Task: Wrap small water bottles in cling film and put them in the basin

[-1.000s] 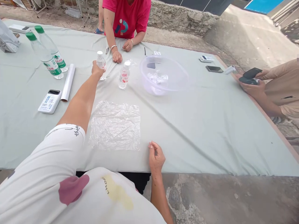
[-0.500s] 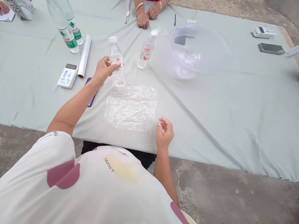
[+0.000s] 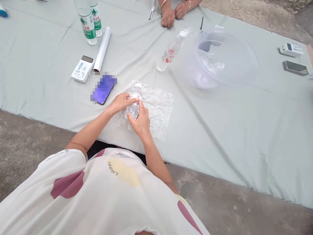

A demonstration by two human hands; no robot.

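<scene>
A small clear water bottle (image 3: 135, 101) with a white cap stands on a crinkled sheet of clear plastic wrap (image 3: 158, 111) near the front edge of the pale green cloth (image 3: 220, 124). My left hand (image 3: 120, 101) grips the bottle from the left, fingers wrapped on its upper part. My right hand (image 3: 139, 120) holds it from the near side. A second small bottle (image 3: 170, 52) with a red label stands farther back, to the left of a big clear plastic bowl (image 3: 227, 58).
Left of the wrap lie a phone (image 3: 104, 89), a white device (image 3: 82, 68) and a white roll (image 3: 102, 49). Two tall green-label bottles (image 3: 90, 19) stand at the back. Another person's hands (image 3: 174, 13) rest at the far edge. A phone (image 3: 295, 67) and a white gadget (image 3: 290, 49) lie at right.
My left hand has brought the small bottle back from the far side and set it on the plastic wrap. My right hand rose from the cloth's edge and took hold of the bottle too.
</scene>
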